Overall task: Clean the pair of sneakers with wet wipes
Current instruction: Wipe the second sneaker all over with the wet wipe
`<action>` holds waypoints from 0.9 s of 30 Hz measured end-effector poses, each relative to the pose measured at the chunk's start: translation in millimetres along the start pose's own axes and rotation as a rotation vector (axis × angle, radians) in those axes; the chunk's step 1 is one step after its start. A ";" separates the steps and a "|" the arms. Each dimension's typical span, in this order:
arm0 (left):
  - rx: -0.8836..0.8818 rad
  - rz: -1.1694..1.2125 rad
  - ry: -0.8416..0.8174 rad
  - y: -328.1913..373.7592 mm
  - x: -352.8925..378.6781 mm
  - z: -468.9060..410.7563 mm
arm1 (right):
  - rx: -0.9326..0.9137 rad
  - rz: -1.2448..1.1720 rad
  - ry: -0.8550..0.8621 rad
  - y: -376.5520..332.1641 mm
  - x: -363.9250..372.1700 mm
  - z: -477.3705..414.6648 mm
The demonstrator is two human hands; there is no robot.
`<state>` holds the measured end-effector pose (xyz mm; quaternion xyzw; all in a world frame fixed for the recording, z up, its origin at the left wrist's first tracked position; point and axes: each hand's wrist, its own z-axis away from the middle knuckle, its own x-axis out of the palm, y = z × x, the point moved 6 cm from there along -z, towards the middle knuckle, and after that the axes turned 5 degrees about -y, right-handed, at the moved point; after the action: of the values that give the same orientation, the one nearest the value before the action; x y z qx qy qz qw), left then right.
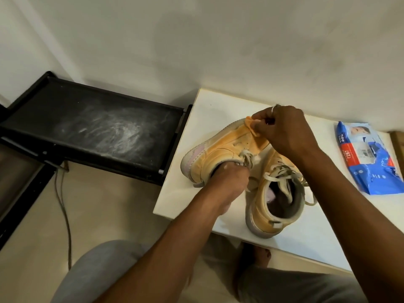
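Two pale orange sneakers stand on a white table. The left sneaker lies tilted on its side, toe pointing away. My left hand reaches into its opening and grips it by the collar near the laces. My right hand pinches an orange-stained wet wipe against the toe of that sneaker. The right sneaker stands upright beside it, its opening facing up, loose laces hanging over its side.
A blue pack of wet wipes lies on the table at the right. A black, dusty rack shelf stands left of the table, against the wall. A grey cable trails over the floor. My knees are under the table's front edge.
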<state>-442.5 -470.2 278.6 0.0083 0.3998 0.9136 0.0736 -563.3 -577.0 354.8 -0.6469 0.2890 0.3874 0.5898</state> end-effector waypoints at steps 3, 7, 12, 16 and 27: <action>0.013 0.040 0.015 -0.7 -3.5 -4.3 | -0.060 0.005 -0.035 -11.6 12.7 2.8; 0.010 0.065 0.031 -2.2 -4.7 -8.8 | -0.172 0.033 -0.147 -26.0 26.8 5.4; 0.034 0.138 0.025 -1.0 -4.3 -9.3 | -0.039 0.091 0.073 5.9 3.8 -8.7; 0.029 0.149 0.031 -2.7 -4.0 -12.0 | -0.003 0.043 0.084 13.1 3.5 -9.0; 0.025 0.175 0.043 -6.4 -4.6 -19.4 | -0.008 0.058 0.117 14.0 2.7 -10.2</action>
<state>-438.5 -480.7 260.9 0.0244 0.4105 0.9114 -0.0152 -571.9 -588.7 345.1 -0.6622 0.3399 0.3673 0.5577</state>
